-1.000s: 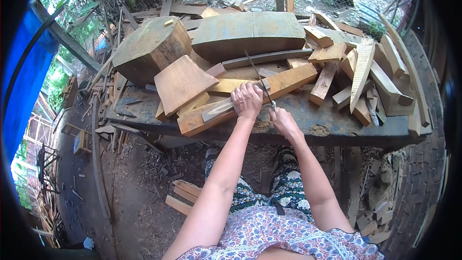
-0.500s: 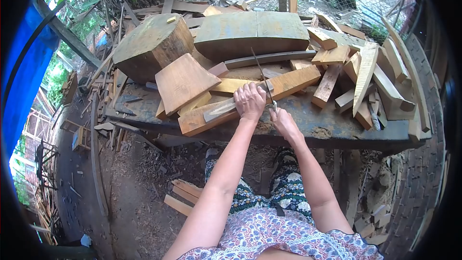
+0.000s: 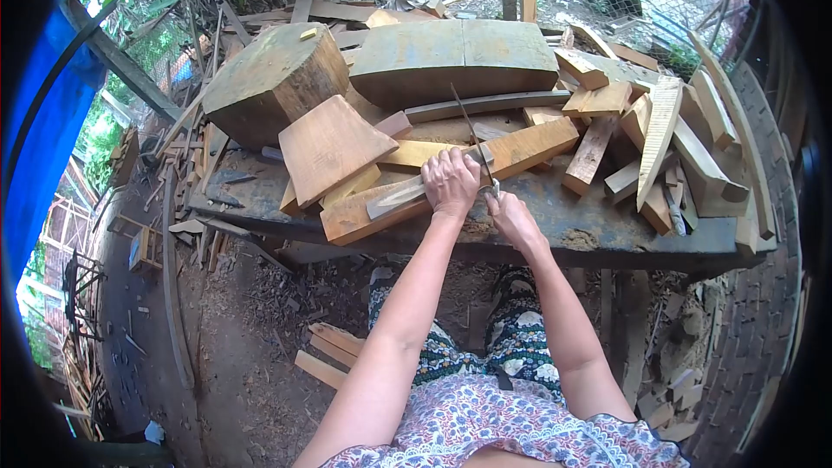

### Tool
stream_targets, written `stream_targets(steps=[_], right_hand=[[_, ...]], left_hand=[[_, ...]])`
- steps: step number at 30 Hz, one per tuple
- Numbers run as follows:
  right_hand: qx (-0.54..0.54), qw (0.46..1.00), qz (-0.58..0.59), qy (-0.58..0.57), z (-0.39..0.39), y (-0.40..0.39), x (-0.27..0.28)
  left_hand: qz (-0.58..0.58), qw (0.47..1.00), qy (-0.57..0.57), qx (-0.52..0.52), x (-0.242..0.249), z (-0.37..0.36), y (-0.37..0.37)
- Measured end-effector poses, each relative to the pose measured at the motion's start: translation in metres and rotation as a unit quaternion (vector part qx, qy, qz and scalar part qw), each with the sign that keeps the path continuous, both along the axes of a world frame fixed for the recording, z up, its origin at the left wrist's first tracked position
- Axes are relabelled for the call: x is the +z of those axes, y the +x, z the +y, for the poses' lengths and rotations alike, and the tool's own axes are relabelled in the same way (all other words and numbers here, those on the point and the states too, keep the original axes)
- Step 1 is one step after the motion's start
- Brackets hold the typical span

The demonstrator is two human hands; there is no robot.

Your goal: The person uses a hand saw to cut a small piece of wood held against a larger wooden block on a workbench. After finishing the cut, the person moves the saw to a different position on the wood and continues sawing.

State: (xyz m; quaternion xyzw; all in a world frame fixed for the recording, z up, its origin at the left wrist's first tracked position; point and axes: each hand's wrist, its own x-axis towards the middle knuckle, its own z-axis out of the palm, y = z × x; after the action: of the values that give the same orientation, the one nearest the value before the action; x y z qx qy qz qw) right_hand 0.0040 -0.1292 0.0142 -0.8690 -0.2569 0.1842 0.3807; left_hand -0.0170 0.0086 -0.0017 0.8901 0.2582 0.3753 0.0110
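My left hand (image 3: 451, 182) is closed over a narrow strip of wood (image 3: 400, 198), pressing it onto a thick wooden beam (image 3: 355, 219) that lies slantwise on the workbench. Just to its right, the closed fingers of my right hand (image 3: 515, 220) grip the handle end of a handsaw. The thin, dark blade of the handsaw (image 3: 466, 118) points up and away, crossing the strip close beside my left hand. How deep the blade sits in the wood is too small to tell.
Behind the beam stand a large wood block (image 3: 286, 78) and a long, heavy timber (image 3: 451, 56). A flared board (image 3: 334, 149) leans at the left. Offcuts (image 3: 598, 100) crowd the right side of the workbench (image 3: 537, 225). Wood pieces (image 3: 325, 355) lie on the ground below.
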Motion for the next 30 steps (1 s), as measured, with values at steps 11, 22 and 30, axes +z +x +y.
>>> stream_targets(steps=[11, 22, 30], right_hand=[[0.015, 0.999, 0.037, -0.016, -0.002, 0.006, 0.003], [0.009, 0.999, 0.041, 0.004, 0.005, 0.013, -0.003], [-0.016, 0.993, 0.118, 0.002, 0.007, 0.013, 0.003]], left_hand=[[0.0, 1.0, 0.01, 0.009, 0.001, 0.0, 0.001], [0.005, 1.0, 0.009, 0.007, 0.002, 0.002, 0.0], [-0.009, 1.0, 0.02, 0.005, 0.001, 0.002, -0.001]])
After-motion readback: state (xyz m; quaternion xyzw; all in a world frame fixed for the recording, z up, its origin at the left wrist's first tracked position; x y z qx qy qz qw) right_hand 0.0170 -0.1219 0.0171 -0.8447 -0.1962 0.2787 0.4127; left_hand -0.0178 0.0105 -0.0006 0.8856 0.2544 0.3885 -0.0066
